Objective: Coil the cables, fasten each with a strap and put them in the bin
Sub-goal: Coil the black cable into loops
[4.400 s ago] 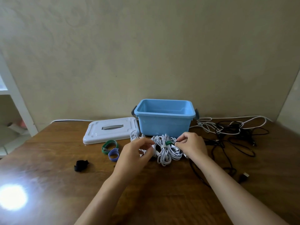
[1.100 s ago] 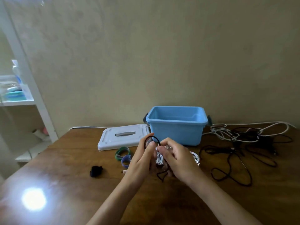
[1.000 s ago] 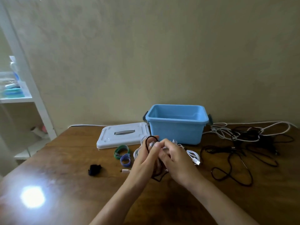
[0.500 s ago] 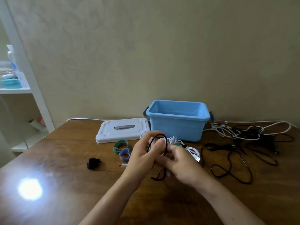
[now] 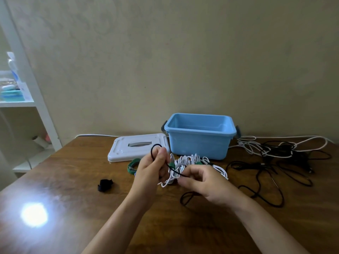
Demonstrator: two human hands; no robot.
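My left hand point(image 5: 153, 167) grips a small loop of thin black cable point(image 5: 156, 146) that stands up above its fingers. My right hand point(image 5: 201, 182) pinches the same black cable a short way along, and the strand runs taut between the two hands. The rest of this cable trails in a loop on the table under my right wrist. Behind my hands lies a coiled white cable bundle point(image 5: 190, 161) with green straps around it. The open blue bin point(image 5: 200, 135) stands just beyond it.
The bin's white lid point(image 5: 128, 149) lies left of the bin. A green strap point(image 5: 132, 165) and a black strap point(image 5: 104, 184) lie on the wooden table point(image 5: 73, 180). Tangled black and white cables point(image 5: 278, 154) spread at the right. A white shelf point(image 5: 22, 99) stands at the left.
Earlier both hands worked on the white bundle on the table. They have since taken up the black cable, and my right hand has now drawn apart from the left, stretching the strand.
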